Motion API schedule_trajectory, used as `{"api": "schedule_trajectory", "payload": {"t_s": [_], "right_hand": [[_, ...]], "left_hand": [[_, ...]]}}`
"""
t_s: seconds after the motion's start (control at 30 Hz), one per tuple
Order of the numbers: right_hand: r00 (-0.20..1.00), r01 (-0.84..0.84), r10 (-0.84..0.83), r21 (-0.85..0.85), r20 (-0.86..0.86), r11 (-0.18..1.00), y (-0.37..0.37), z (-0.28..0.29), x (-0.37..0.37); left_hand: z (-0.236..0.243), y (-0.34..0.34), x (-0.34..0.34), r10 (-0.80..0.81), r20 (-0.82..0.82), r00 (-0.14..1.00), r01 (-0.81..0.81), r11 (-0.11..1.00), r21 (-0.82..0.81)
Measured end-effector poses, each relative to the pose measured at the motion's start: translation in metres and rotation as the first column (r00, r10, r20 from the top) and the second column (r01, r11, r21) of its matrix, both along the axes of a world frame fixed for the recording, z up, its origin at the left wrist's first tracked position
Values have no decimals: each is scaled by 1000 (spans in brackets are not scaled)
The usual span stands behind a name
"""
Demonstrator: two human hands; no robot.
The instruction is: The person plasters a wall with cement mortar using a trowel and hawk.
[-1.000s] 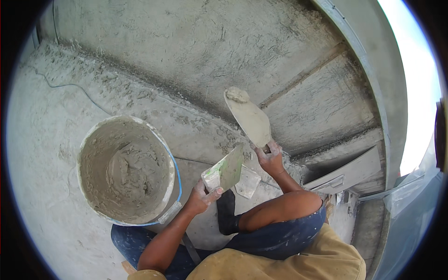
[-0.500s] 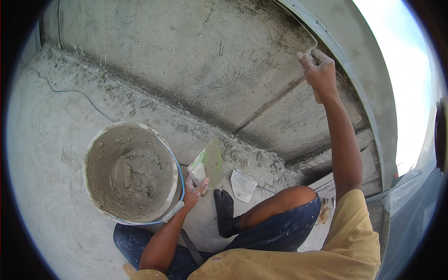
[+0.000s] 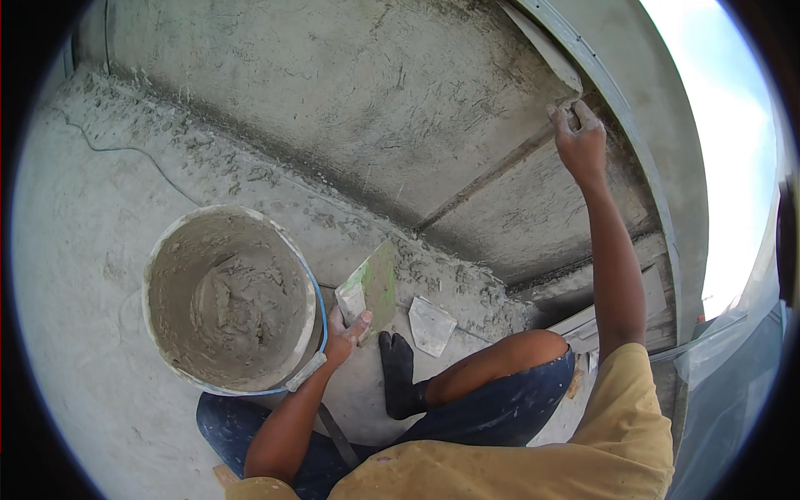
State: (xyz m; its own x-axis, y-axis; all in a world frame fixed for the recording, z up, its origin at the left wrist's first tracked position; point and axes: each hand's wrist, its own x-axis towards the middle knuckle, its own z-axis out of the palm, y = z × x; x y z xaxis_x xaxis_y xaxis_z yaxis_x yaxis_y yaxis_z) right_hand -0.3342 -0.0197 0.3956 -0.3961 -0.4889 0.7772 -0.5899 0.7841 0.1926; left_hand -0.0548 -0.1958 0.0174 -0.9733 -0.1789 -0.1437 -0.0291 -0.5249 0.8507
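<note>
My right hand [image 3: 579, 142] is closed on a trowel, whose pale blade [image 3: 554, 54] lies along the plastered wall [image 3: 317, 83] beside the curved metal edge [image 3: 612, 79]. Its handle is mostly hidden by my fingers. Lower down, my left hand [image 3: 346, 337] grips a square, greenish plaster-stained board [image 3: 372, 285], held tilted beside the bucket's blue handle. The large bucket [image 3: 154, 296] has wet grey mortar [image 3: 237, 296] low inside it. A small pale angular plate [image 3: 432, 325] lies on the floor right of the board.
My black-covered foot [image 3: 400, 375] rests on the grey floor near the plate. A thin cable [image 3: 142, 154] crosses the floor at upper left, among mortar crumbs. A loose panel [image 3: 650, 296] stands at right, and translucent plastic sheeting [image 3: 725, 383] hangs by the bright opening.
My right hand has risen to the upper right and put the trowel against the wall, then shifted slightly right. The mortar lump on the blade is out of sight. My left hand moved back beside the bucket.
</note>
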Motion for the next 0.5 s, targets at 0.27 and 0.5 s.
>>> {"api": "schedule_trajectory", "payload": {"t_s": [0.27,0.5], "right_hand": [[994,-60,79,-217,80,974,6,-17,43],[940,116,-109,-5,323,993,33,-7,72]], "left_hand": [[-15,-12,2,-2,-17,1000,0,995,-101],[1,-16,2,-5,11,1000,6,999,-44]]}}
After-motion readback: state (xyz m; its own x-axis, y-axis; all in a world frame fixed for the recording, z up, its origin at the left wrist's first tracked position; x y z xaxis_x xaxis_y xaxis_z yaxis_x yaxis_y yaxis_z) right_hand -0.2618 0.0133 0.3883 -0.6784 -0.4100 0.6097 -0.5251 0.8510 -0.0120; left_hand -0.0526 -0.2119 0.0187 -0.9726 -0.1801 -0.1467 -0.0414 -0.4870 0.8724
